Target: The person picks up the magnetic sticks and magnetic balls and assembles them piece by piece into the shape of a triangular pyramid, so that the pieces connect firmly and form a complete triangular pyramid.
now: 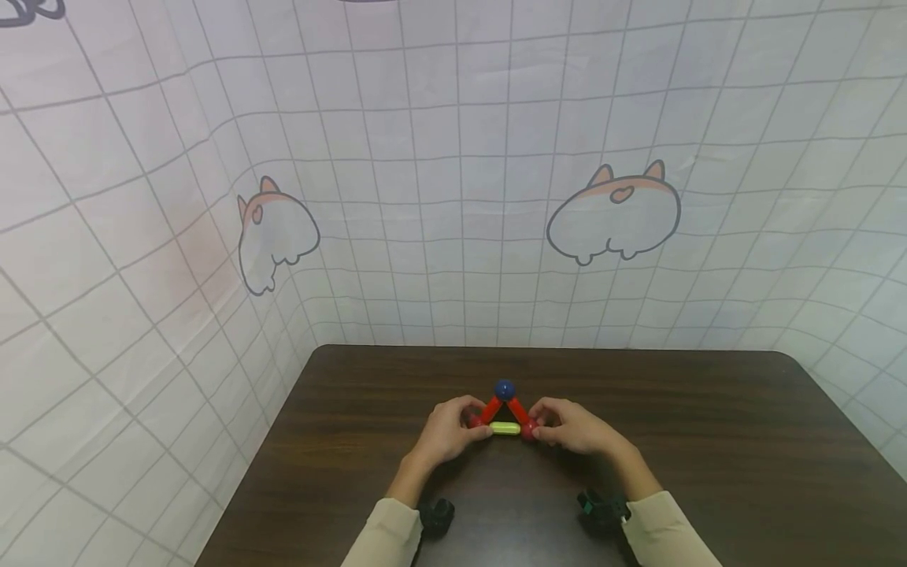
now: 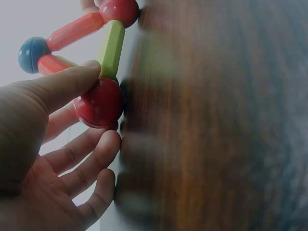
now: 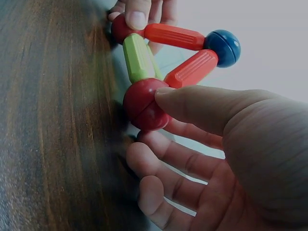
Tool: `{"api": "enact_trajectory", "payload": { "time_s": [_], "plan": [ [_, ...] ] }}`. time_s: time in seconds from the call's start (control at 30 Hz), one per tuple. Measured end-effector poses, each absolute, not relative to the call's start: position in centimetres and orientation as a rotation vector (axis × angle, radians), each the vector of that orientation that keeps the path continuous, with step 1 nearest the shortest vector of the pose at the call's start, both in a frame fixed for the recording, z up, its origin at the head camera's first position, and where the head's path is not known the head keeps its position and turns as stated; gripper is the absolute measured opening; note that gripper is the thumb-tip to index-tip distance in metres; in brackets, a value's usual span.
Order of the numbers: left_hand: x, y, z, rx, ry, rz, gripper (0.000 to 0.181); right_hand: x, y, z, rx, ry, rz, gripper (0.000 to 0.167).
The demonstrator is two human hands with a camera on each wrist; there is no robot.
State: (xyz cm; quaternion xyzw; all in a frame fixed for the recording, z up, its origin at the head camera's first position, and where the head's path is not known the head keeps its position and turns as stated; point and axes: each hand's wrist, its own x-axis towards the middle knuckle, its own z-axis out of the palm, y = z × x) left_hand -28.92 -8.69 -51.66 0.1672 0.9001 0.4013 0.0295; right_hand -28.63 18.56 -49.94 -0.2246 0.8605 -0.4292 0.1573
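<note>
A triangle of toy rods and balls is held at its lower corners by both hands. My left hand pinches the left red ball between thumb and fingers; its other fingers are loosely bent. The right red ball is pinched the same way by my right hand. Between the red balls runs a yellow-green rod. Two red rods slant from them to a dark blue ball at the top. A second green piece shows partly behind, mostly hidden.
The dark wood-grain table extends on both sides of the hands. A white grid-patterned cloth with cartoon animal prints hangs behind and to the sides. Each wrist carries a small black camera.
</note>
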Motion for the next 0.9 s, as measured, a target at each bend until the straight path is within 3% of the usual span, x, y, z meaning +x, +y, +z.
{"api": "enact_trajectory", "payload": {
  "time_s": [0.63,0.9],
  "plan": [
    [-28.8,-9.4,-51.2,0.615,2.717,1.211,0.037,-28.6,19.1,-49.9,-0.621,2.486,-1.206,0.027],
    [-29.0,-11.3,-49.3,0.6,2.697,1.196,0.04,-28.7,21.0,-47.7,-0.638,2.511,-1.223,0.035]
  ]
}}
